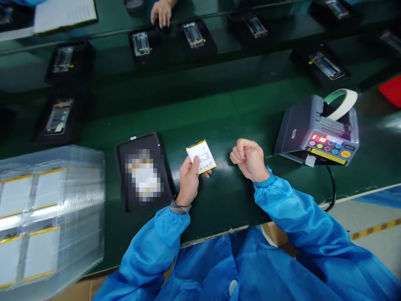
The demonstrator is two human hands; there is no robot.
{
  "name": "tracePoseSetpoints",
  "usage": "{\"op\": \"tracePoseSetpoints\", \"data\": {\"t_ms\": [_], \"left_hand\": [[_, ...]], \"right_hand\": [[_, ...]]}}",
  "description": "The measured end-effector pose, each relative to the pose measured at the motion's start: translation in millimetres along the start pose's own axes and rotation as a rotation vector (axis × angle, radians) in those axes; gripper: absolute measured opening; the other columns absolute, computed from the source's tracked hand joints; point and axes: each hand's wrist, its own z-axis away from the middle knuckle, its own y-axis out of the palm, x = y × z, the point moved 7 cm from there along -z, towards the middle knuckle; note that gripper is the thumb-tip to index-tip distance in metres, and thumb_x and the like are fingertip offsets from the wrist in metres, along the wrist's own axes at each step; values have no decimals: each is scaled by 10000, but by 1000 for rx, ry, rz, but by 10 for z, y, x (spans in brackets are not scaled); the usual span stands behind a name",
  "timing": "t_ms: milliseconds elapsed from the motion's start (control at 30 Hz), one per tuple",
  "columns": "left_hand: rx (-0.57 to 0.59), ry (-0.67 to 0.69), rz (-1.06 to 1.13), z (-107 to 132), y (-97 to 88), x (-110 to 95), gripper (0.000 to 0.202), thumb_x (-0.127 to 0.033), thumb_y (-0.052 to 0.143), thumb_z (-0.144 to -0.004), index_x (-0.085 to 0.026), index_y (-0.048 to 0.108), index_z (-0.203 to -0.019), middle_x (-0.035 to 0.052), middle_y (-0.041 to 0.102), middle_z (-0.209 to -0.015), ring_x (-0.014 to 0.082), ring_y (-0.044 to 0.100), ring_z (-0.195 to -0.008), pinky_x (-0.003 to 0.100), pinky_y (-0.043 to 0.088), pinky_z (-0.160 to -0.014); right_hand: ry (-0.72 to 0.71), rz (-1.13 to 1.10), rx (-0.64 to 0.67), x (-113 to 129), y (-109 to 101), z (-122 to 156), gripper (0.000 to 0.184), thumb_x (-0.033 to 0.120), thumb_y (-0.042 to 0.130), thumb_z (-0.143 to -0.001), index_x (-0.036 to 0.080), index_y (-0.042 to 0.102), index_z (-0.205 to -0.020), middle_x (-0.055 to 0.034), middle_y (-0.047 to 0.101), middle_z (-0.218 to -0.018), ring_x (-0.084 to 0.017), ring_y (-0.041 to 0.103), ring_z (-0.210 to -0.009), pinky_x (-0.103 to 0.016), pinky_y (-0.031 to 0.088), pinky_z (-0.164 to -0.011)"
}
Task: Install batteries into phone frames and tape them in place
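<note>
My left hand (189, 179) is closed on a flat white phone battery (202, 156) with yellow edges, its thumb across the printed face. To the right, apart from the battery, my right hand (249, 159) is closed with its fingers curled in. Whatever those fingers hold, if anything, is hidden. A black tray (120, 184) lies on the green bench left of my left hand, and its contents are blurred out. Right of my right hand stands a grey tape dispenser (300, 129) with a lit display and a short piece of tape (310, 161) at its front.
Clear plastic trays (83, 200) of white batteries are stacked at the left. Opened phones such as one phone (193, 34) lie in black trays farther back. Another person's hand (162, 13) is at the top. A cable (332, 188) hangs over the bench edge.
</note>
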Motion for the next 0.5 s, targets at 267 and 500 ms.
{"op": "tracePoseSetpoints", "data": {"t_ms": [267,500], "left_hand": [[-6,-15,5,4,18,-14,480,-543,721,-855,-131,603,-1072,65,734,-802,164,675,-581,232,481,-444],[1,-17,15,5,26,3,500,-542,716,-862,-120,601,-1103,82,739,-853,161,669,-575,248,510,-472]], "right_hand": [[218,192,85,-189,14,-36,319,452,575,-833,194,581,-645,67,281,-389,-83,189,-376,-238,196,-431],[53,462,-18,-193,-60,-87,590,733,455,-900,176,644,-933,-3,578,-551,-137,479,-434,-269,373,-459]]}}
